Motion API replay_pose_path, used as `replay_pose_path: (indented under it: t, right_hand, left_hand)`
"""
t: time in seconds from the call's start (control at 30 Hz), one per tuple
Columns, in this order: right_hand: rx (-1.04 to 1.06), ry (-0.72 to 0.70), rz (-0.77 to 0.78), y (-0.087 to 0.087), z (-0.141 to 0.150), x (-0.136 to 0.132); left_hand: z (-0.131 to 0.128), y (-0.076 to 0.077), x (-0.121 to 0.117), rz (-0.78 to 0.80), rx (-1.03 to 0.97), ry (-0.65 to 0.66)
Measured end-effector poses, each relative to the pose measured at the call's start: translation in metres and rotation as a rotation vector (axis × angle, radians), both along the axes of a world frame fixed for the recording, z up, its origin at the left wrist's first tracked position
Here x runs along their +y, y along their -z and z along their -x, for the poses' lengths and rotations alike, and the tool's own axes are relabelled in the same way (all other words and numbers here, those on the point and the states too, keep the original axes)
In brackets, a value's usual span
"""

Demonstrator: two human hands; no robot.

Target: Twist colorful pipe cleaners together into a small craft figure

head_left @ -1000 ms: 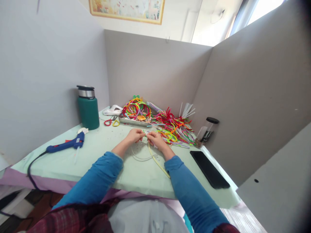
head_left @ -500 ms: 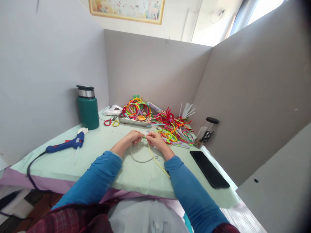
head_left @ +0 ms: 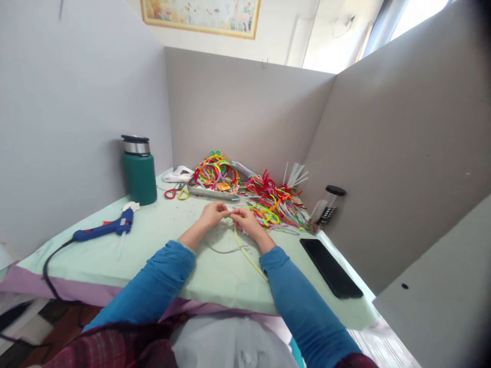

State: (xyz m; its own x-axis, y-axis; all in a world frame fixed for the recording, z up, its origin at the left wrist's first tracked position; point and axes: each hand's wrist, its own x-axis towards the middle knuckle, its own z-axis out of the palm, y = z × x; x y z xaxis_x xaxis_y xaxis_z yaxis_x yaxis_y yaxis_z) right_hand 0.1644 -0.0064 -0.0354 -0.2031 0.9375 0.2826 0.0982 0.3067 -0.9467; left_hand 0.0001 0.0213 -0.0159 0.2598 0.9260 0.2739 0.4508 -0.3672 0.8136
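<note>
Worktop (head_left: 215, 278): glue gun (head_left: 102, 231) is lying left, before flask (head_left: 140, 179); tray (head_left: 213, 193) is sitting at rear, loops (head_left: 207, 174) resting inside; pipe-cleaner heap (head_left: 273, 194) is spreading right of tray; jar (head_left: 329, 207) is sitting right of heap; phone (head_left: 330, 268) is lying right, before jar; strip (head_left: 250, 259) is lying centrally, before heap.

Bright glare from the upper-right window (head_left: 418, 11), soft shadow beside the green bottle (head_left: 140, 178), dark blurry right edge.

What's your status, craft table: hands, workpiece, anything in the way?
Left hand, right hand: close together, pinching small green piece. Yellow strip below right hand. Colourful pile just beyond, not blocking.
</note>
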Motion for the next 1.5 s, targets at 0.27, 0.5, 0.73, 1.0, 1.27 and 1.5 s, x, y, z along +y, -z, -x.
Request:
replay_pose_path:
  t: [0.27, 0.5, 0.73, 1.0, 1.27, 1.5]
  right_hand:
    - [0.063, 0.020, 0.017, -0.0023, 0.0004, -0.0009]
    - [0.092, 0.065, 0.039, -0.0003, -0.0009, 0.0014]
    - [0.069, 0.050, 0.020, 0.0010, -0.0023, 0.0014]
    - [0.053, 0.061, 0.021, -0.0001, -0.0021, 0.0007]
    - [0.084, 0.069, 0.036, -0.0003, -0.0010, 0.0011]
    - [0.071, 0.069, 0.026, -0.0005, -0.0016, 0.0009]
  left_hand:
    - [0.0006, -0.0103, -0.0077, -0.103, 0.147, -0.009]
    - [-0.0003, -0.0084, -0.0056, -0.186, 0.252, 0.013]
    - [0.0001, -0.0053, -0.0041, -0.088, 0.183, 0.018]
    - [-0.0003, -0.0050, -0.0049, 0.120, 0.060, 0.071]
    - [-0.0001, -0.0036, -0.0026, 0.061, 0.038, 0.038]
    - [0.0002, -0.0014, -0.0019, 0.088, 0.049, 0.080]
